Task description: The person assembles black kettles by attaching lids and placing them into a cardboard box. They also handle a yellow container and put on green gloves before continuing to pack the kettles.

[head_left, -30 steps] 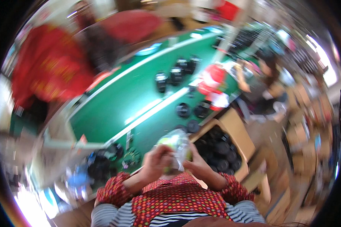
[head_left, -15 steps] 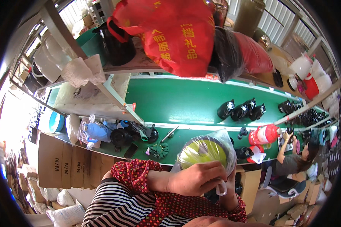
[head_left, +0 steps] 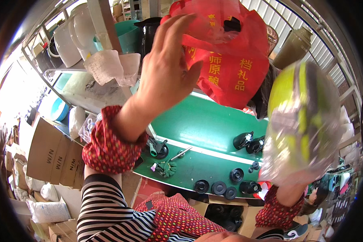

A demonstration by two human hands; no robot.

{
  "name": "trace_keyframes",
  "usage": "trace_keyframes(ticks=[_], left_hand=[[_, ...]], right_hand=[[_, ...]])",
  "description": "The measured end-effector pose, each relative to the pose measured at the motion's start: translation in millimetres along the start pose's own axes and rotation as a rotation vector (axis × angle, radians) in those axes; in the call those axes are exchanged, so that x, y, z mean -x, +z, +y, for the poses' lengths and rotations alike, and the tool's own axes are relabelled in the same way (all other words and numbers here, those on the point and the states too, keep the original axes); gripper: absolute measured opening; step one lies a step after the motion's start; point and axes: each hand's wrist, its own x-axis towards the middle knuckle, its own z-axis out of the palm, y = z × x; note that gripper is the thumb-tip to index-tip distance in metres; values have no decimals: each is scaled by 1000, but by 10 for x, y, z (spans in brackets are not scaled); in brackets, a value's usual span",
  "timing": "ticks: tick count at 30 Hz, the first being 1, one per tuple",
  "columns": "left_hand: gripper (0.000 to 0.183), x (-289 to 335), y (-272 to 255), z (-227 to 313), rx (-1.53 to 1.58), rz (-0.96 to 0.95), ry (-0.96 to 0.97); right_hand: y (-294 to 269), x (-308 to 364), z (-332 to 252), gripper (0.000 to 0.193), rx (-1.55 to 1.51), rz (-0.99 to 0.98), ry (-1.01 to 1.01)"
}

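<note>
My left hand (head_left: 163,74) is raised in front of the red carrier bag (head_left: 234,64), fingers spread and nothing in them. Whether its fingertips touch the bag, I cannot tell. On the right, my right hand (head_left: 293,191) holds up a clear plastic bag (head_left: 298,161) from below, its fingers mostly hidden behind the film. Inside is a rounded yellow-green and grey item (head_left: 286,94), blurred by motion, its kind unclear. The red bag sits on the shelf above the green bench.
Black jug-like vessels (head_left: 243,140) stand on the green bench (head_left: 181,117). Round black lids (head_left: 219,188) and a green glove-like bundle (head_left: 165,168) lie near its front edge. An open carton (head_left: 250,220) of black parts is below. Flattened cartons (head_left: 52,157) stand left. A metal post (head_left: 103,26) rises beside the shelf.
The bagged item has gone from in front of my chest up to the right in my right hand. My left hand has let go of its film and risen toward the red bag.
</note>
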Motion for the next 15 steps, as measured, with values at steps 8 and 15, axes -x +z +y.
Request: trace_keyframes(ticks=[8, 15], left_hand=[[19, -16, 271, -440, 12, -182, 142], [19, 4, 161, -360, 61, -162, 98]], right_hand=[[817, -1590, 467, 55, 26, -209, 86], [702, -2660, 862, 49, 930, -165, -288]])
